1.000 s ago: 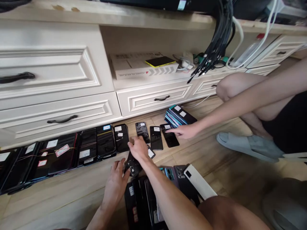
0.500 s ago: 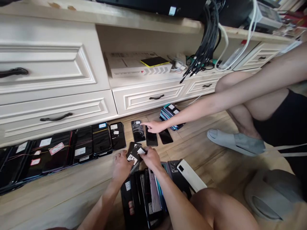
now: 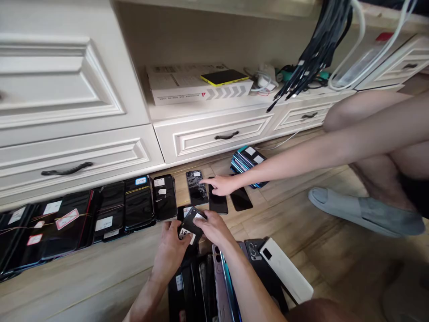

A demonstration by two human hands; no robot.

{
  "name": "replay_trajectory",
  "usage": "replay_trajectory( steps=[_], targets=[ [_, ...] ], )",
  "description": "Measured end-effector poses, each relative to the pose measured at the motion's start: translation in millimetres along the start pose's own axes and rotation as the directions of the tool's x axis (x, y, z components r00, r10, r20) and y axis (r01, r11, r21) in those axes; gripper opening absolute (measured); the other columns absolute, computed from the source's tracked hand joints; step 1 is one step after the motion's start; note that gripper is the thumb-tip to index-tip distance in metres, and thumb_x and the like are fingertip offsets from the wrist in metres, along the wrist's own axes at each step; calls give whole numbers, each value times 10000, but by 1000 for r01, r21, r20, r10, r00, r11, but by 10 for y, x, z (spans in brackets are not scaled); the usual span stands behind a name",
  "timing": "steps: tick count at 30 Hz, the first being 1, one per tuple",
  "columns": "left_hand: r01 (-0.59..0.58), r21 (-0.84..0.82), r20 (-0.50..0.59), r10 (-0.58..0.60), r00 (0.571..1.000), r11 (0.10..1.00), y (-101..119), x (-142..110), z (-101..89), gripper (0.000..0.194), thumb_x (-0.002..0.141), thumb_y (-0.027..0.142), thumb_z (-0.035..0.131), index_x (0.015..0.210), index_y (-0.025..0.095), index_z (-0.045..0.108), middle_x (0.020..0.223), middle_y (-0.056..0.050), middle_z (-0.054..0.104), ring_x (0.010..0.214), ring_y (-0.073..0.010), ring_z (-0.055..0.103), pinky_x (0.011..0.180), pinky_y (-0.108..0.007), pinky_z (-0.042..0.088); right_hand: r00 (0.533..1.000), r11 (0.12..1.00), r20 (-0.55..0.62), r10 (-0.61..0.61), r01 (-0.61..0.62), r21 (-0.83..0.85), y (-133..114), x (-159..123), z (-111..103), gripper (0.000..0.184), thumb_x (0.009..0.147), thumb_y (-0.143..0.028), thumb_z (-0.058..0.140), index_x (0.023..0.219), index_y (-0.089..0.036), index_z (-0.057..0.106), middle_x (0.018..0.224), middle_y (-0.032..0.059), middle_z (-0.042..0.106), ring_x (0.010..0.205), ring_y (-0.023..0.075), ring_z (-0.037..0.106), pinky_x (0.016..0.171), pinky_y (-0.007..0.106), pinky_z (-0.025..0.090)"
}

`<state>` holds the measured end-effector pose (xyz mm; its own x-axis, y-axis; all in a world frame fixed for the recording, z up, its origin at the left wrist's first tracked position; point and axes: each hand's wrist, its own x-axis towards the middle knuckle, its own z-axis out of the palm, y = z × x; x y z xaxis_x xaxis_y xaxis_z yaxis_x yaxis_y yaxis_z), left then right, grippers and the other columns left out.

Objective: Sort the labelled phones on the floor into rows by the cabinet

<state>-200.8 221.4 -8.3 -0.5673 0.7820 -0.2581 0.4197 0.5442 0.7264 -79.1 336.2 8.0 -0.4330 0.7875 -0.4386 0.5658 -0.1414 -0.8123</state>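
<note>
Between my left hand (image 3: 169, 250) and my right hand (image 3: 216, 228) is a dark smartphone (image 3: 191, 222) with white labels; the fingers of both hands are closed on its edges. Under its upper left corner another dark phone (image 3: 182, 212) shows in part. Just beyond lie a phone with a cracked screen (image 3: 197, 190), a dark phone (image 3: 217, 203) and another black phone (image 3: 241, 200). A co-worker's hand (image 3: 223, 184) points with one finger at the cracked phone. Below my wrists stands a row of several phones (image 3: 206, 286), partly hidden by my arms.
Stacks of labelled phones (image 3: 137, 201) line the cabinet base at left. A further phone stack (image 3: 250, 163) sits beyond the co-worker's arm. A white phone (image 3: 286, 270) leans at right. Cables (image 3: 315, 58) hang over the shelf, which holds a box (image 3: 177, 87). A slippered foot (image 3: 362, 212) is at right.
The view has shifted lower and closer. Both hands still hold the phone, which has lifted or turned a little. The co-worker's finger still points at the cracked phone.
</note>
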Motion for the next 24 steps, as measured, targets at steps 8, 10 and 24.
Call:
replay_trajectory(
  steps=[8, 10, 24],
  targets=[
    [67, -251, 35, -60, 998, 966, -34, 46, -57, 282, 749, 452, 706, 892, 213, 663, 930, -72, 658, 904, -277, 605, 788, -355, 449, 981, 1000, 195, -4, 7, -19, -223, 7, -181, 302, 896, -459, 651, 1061, -235, 769, 1084, 68, 781, 1052, 296, 695, 906, 381, 480],
    [101, -356, 70, -81, 994, 929, -16, 41, -61, 331, 744, 499, 739, 869, 203, 662, 871, -62, 667, 842, -253, 599, 730, -319, 435, 980, 1000, 200, -9, 5, 21, -250, 6, -186, 336, 909, -493, 646, 1098, -240, 762, 1097, 70, 781, 1063, 290, 697, 915, 377, 482],
    [206, -676, 132, -158, 978, 708, 75, 26, -90, 432, 726, 447, 822, 1029, 162, 705, 1009, -77, 753, 941, -249, 675, 821, -319, 512, 931, 912, -7, -366, 357, -201, -336, 183, -74, 294, 940, -448, 588, 948, -252, 807, 650, -24, 716, 702, 191, 692, 675, 265, 481]
  ],
)
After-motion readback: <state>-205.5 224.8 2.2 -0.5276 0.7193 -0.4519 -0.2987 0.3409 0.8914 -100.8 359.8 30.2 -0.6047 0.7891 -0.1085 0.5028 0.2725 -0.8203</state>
